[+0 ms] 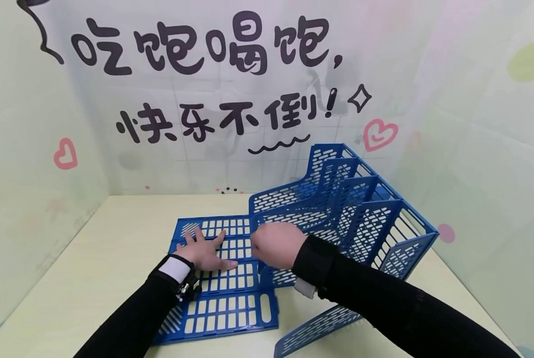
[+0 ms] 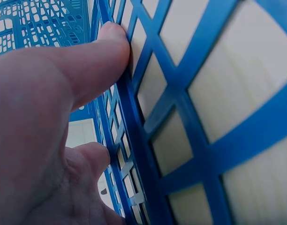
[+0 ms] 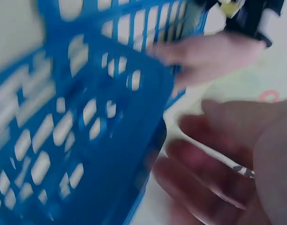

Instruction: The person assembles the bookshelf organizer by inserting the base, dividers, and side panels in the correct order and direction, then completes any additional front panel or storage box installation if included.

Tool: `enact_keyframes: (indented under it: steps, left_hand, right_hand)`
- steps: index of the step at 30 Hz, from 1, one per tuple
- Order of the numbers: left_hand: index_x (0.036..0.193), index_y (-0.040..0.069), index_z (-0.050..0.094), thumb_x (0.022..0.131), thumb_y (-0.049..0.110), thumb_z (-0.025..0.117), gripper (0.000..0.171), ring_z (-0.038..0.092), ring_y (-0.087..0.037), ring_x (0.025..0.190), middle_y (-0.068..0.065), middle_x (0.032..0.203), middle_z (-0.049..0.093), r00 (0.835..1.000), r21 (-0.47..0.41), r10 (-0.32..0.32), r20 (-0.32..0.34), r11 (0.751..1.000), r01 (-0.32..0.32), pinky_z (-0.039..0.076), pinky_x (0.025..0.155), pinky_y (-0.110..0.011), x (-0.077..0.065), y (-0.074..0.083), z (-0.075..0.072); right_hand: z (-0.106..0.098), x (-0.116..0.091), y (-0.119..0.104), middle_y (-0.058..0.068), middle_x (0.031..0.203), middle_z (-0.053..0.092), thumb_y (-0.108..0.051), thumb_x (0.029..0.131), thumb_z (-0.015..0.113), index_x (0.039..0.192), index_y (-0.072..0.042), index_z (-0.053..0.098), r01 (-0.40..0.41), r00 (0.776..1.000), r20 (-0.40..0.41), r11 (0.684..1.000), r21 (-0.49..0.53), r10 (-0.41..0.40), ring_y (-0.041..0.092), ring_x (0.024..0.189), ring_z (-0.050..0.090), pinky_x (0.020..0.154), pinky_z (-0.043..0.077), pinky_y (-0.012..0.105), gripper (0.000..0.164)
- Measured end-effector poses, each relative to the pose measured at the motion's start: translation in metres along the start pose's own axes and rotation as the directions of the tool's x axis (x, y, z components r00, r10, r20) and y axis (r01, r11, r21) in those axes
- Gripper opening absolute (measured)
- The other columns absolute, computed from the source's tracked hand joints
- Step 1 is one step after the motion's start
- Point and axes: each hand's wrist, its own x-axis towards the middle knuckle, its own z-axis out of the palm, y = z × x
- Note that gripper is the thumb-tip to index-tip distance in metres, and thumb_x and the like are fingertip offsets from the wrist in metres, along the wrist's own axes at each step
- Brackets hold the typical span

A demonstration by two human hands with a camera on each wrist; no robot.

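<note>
A blue perforated plastic file rack (image 1: 361,214) with several upright dividers stands at the right of the table. Joined along its left side lies a flat grid panel (image 1: 226,311) made of several strips. My left hand (image 1: 206,253) rests on this panel with fingers spread, and its thumb (image 2: 113,40) touches the lattice in the left wrist view. At the dividers' front left ends, my right hand (image 1: 277,243) has loosely bent fingers. In the right wrist view its blurred fingers (image 3: 200,154) are beside a rounded divider edge (image 3: 164,93); nothing shows between thumb and fingers.
Another blue perforated panel (image 1: 316,328) juts forward beneath my right forearm. The pale wooden table (image 1: 83,278) extends left of the grid panel. Behind it hangs a white printed backdrop (image 1: 231,174) with black lettering and pink hearts.
</note>
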Motion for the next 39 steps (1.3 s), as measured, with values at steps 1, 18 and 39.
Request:
enact_keyframes:
  steps: [1, 18, 39]
  left_hand:
    - [0.177, 0.031, 0.019, 0.08, 0.092, 0.071, 0.125, -0.015, -0.073, 0.157, -0.043, 0.176, -0.011, 1.0, 0.0, 0.001, 0.004, 1.0, -0.001, 0.005, 0.118, -0.094, -0.003, 0.002, -0.002]
    - [0.177, 0.033, 0.02, 0.079, 0.092, 0.071, 0.126, -0.015, -0.072, 0.158, -0.041, 0.176, -0.011, 1.0, -0.004, 0.007, -0.002, 1.0, -0.007, 0.005, 0.119, -0.093, 0.001, -0.001, 0.001]
    - [0.177, 0.032, 0.022, 0.071, 0.1, 0.067, 0.134, -0.012, -0.072, 0.159, -0.041, 0.177, -0.008, 0.999, 0.0, 0.01, -0.035, 1.0, -0.01, 0.007, 0.117, -0.094, 0.007, -0.006, 0.005]
  right_hand:
    - [0.0, 0.002, 0.001, 0.0, 0.103, 0.078, -0.03, 0.106, 0.077, 0.115, -0.017, 0.084, -0.021, 1.0, -0.02, 1.0, -0.016, 0.021, 0.013, 0.083, 0.065, 0.082, 0.06, 0.025, 0.017]
    - [0.012, 0.032, -0.001, 0.0, 0.106, 0.085, -0.022, 0.107, 0.074, 0.123, -0.017, 0.084, -0.158, 0.987, -0.06, 0.97, -0.183, 0.15, 0.014, 0.091, 0.079, 0.088, 0.067, 0.032, 0.019]
    - [0.014, 0.046, -0.005, -0.005, 0.097, 0.084, -0.031, 0.105, 0.077, 0.119, -0.023, 0.086, -0.134, 0.991, -0.051, 0.902, -0.41, 0.124, 0.012, 0.085, 0.077, 0.086, 0.066, 0.029, 0.018]
